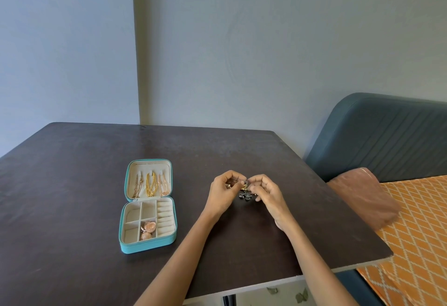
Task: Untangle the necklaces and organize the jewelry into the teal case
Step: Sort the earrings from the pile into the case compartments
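The teal case (125, 230) lies open on the dark table (72, 184), left of my hands. Three necklaces (151, 184) hang inside its lid, gold and rose-gold. Rose-gold earrings (148, 229) sit in a lower compartment. Right of the case, my left hand (223, 193) and my right hand (267, 192) meet above the table, fingers curled, pinching a small tangled piece of jewelry (244, 186) between them. A dark cluster of jewelry (246, 195) hangs or lies just below my fingertips; whether it touches the table is unclear.
The table's right edge (350, 209) runs beside a bed with an orange patterned cover (416, 221), a brown pillow (362, 194) and a teal headboard (387, 134). A blue-grey wall stands behind the table.
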Demonstrator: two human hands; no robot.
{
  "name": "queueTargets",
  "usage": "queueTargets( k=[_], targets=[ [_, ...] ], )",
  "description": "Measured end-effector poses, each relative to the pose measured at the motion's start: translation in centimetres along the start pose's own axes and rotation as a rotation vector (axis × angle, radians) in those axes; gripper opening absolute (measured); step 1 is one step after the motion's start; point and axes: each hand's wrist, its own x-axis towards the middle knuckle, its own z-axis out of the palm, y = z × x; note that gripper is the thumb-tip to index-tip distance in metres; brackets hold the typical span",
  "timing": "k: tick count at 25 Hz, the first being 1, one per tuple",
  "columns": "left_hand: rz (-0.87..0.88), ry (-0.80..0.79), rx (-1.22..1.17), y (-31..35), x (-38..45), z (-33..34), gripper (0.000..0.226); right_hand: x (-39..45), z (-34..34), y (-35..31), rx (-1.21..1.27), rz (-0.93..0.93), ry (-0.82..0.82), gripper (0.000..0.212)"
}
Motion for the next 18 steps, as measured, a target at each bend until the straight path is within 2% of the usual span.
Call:
queueTargets(
  k=[5, 10, 15, 18],
  targets=[
    [-0.020, 0.002, -0.029, 0.1, 0.0, -0.1, 0.017, -0.2, 0.0, -0.1, 0.002, -0.115, 0.027, 0.008],
    [-0.019, -0.080, -0.093, 0.7, -0.3, 0.0, 0.021, -0.2, -0.1, -0.4, 0.126, -0.075, 0.080, 0.013],
    [0.015, 0.031, -0.093, 2.2, -1.1, 0.0, 0.025, -0.7, 0.5, -1.3, 0.301, -0.031, 0.077, 0.017],
    [0.121, 0.101, 0.044, 3.6, -1.6, -0.1, 0.023, -1.0, 1.0, -2.3, 0.450, -0.033, 0.048, 0.014]
  ],
)
